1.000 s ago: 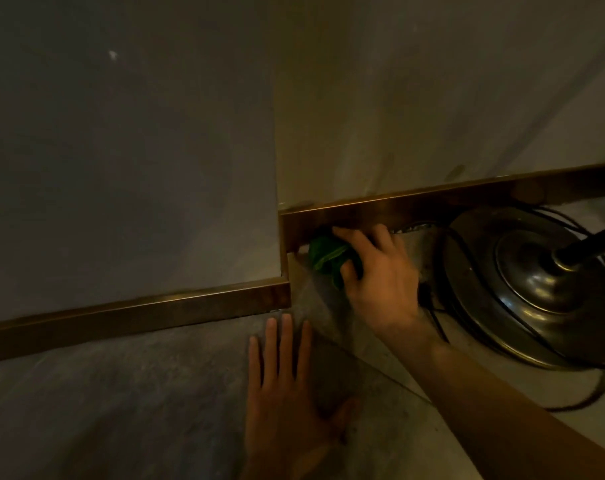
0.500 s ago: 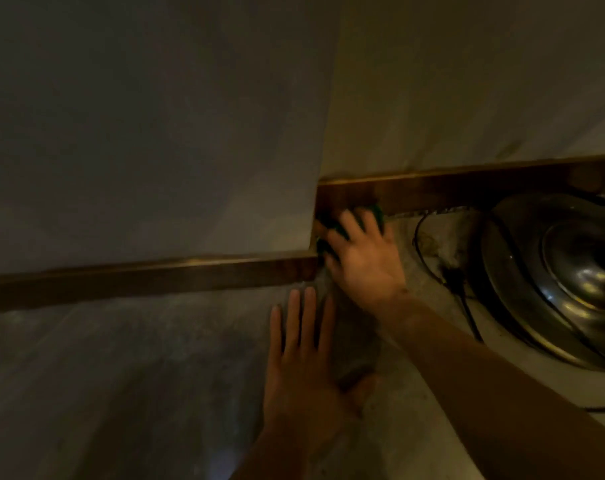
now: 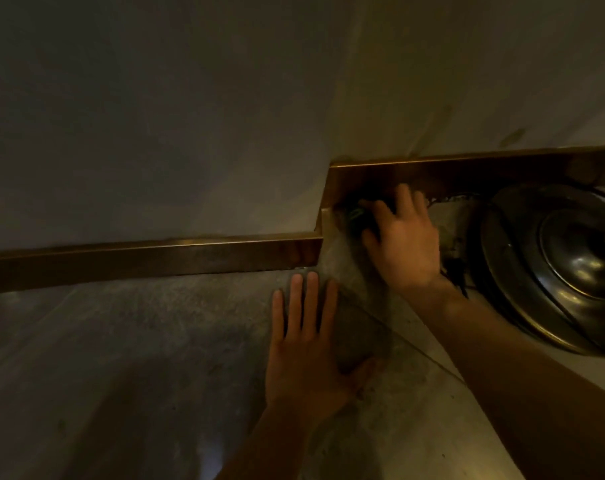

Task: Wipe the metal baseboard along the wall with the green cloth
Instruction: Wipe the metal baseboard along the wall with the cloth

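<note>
A brass-coloured metal baseboard [image 3: 155, 258] runs along the foot of the wall, steps back at a corner and continues to the right [image 3: 467, 174]. My right hand [image 3: 403, 244] is shut on the green cloth [image 3: 355, 216] and presses it against the baseboard in the recessed corner; only a small dark green edge of the cloth shows beyond my fingers. My left hand [image 3: 304, 344] lies flat on the floor just in front of the corner, fingers spread and holding nothing.
A round metal lamp base [image 3: 553, 268] stands on the floor at the right, close to my right wrist, with a black cable [image 3: 455, 271] beside it. The pale wall [image 3: 190, 116] fills the upper view. Grey stone floor [image 3: 121, 358] spreads to the left.
My right hand has slid the cloth left along the baseboard into the corner, hiding most of the cloth. The view has shifted, and my left hand stays planted on the floor.
</note>
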The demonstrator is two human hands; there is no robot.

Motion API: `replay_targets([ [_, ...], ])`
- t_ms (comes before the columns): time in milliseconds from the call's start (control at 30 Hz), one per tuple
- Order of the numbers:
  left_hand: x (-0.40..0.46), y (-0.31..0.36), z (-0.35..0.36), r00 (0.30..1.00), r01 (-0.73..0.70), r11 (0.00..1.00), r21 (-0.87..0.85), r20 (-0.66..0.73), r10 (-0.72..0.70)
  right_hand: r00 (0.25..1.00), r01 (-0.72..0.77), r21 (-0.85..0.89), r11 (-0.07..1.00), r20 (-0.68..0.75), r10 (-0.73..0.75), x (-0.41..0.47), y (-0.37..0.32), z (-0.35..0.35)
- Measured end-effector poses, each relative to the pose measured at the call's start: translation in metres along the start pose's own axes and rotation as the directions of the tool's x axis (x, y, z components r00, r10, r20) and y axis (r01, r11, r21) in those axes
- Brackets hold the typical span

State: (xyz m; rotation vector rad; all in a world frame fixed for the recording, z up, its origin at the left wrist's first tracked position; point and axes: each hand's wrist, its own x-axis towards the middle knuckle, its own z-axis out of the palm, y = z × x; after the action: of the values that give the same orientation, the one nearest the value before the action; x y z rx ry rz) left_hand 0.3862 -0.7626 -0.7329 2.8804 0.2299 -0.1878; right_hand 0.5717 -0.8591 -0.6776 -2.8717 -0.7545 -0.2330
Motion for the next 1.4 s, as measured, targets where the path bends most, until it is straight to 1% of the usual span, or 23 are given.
replay_targets([
  [33, 0.000, 0.000, 0.000, 1.000, -0.003, 1.000, 0.002, 0.001, 0.003, 0.998, 0.067, 0.012, 0.998, 0.002, -0.067, -0.001, -0.011, 0.002],
  [100, 0.000, 0.002, 0.000, 1.000, 0.001, 1.000, -0.005, 0.003, -0.001, 0.993, 0.115, 0.027, 0.993, 0.037, -0.115, -0.003, -0.033, 0.010],
  [200, 0.000, 0.003, -0.001, 1.000, 0.010, 1.000, -0.020, 0.001, -0.010, 0.994, 0.081, 0.023, 0.996, 0.073, -0.082, 0.005, -0.045, 0.017],
  [300, -0.001, 0.002, -0.001, 1.000, -0.004, 1.000, -0.029, -0.017, 0.004, 0.988, 0.111, -0.047, 0.993, 0.111, -0.105, 0.015, -0.035, 0.018],
  [367, -0.002, 0.003, -0.002, 1.000, -0.007, 1.000, -0.030, -0.020, 0.006, 0.987, 0.099, -0.062, 0.993, 0.132, -0.090, 0.019, -0.030, 0.017],
  [500, -0.001, 0.002, -0.001, 1.000, -0.008, 1.000, -0.024, -0.019, 0.007, 0.990, 0.041, -0.096, 0.995, 0.140, -0.027, 0.018, -0.020, 0.015],
  [633, 0.001, 0.001, 0.001, 0.999, 0.000, 1.000, -0.016, -0.034, 0.000, 0.981, -0.150, -0.133, 0.980, 0.105, 0.164, 0.014, 0.003, 0.008],
  [700, 0.002, 0.001, 0.001, 1.000, 0.004, 1.000, -0.013, -0.031, -0.005, 0.973, -0.215, -0.107, 0.971, 0.065, 0.223, 0.013, 0.007, 0.004],
  [733, 0.002, 0.001, 0.001, 0.999, 0.005, 1.000, -0.011, -0.032, -0.006, 0.977, -0.204, -0.081, 0.976, 0.044, 0.208, 0.012, 0.004, 0.003],
  [767, 0.001, 0.001, 0.002, 1.000, 0.005, 1.000, -0.009, -0.030, -0.005, 0.986, -0.160, -0.054, 0.986, 0.032, 0.162, 0.011, -0.002, 0.003],
  [867, 0.001, 0.001, 0.001, 1.000, 0.009, 1.000, -0.007, -0.013, -0.009, 0.999, 0.030, 0.025, 0.999, 0.045, -0.032, 0.007, -0.030, 0.010],
  [900, 0.001, 0.002, 0.001, 1.000, 0.015, 1.000, -0.006, -0.011, -0.015, 0.996, 0.066, 0.052, 0.996, 0.053, -0.069, 0.007, -0.038, 0.014],
  [967, 0.001, 0.004, 0.001, 1.000, 0.018, 1.000, -0.001, -0.015, -0.018, 0.995, 0.084, 0.101, 0.991, 0.046, -0.089, 0.010, -0.044, 0.019],
  [1033, -0.001, 0.004, 0.001, 1.000, 0.007, 1.000, -0.003, -0.028, -0.007, 0.992, 0.104, 0.086, 0.991, 0.055, -0.109, 0.015, -0.043, 0.021],
  [1133, -0.003, 0.003, 0.000, 0.999, -0.014, 1.000, -0.009, -0.046, 0.014, 0.981, 0.168, -0.022, 0.986, 0.100, -0.165, 0.018, -0.037, 0.022],
  [1300, -0.002, 0.004, -0.004, 0.999, -0.021, 1.000, 0.020, -0.034, 0.021, 0.973, 0.175, -0.098, 0.980, 0.172, -0.157, 0.020, -0.030, 0.017],
  [1333, -0.001, 0.004, -0.004, 0.999, -0.016, 1.000, 0.026, -0.035, 0.016, 0.976, 0.147, -0.114, 0.983, 0.178, -0.125, 0.019, -0.027, 0.016],
  [1400, 0.001, 0.004, -0.006, 1.000, -0.002, 0.999, 0.033, -0.022, 0.002, 0.986, 0.014, -0.134, 0.991, 0.164, 0.008, 0.015, -0.019, 0.012],
])
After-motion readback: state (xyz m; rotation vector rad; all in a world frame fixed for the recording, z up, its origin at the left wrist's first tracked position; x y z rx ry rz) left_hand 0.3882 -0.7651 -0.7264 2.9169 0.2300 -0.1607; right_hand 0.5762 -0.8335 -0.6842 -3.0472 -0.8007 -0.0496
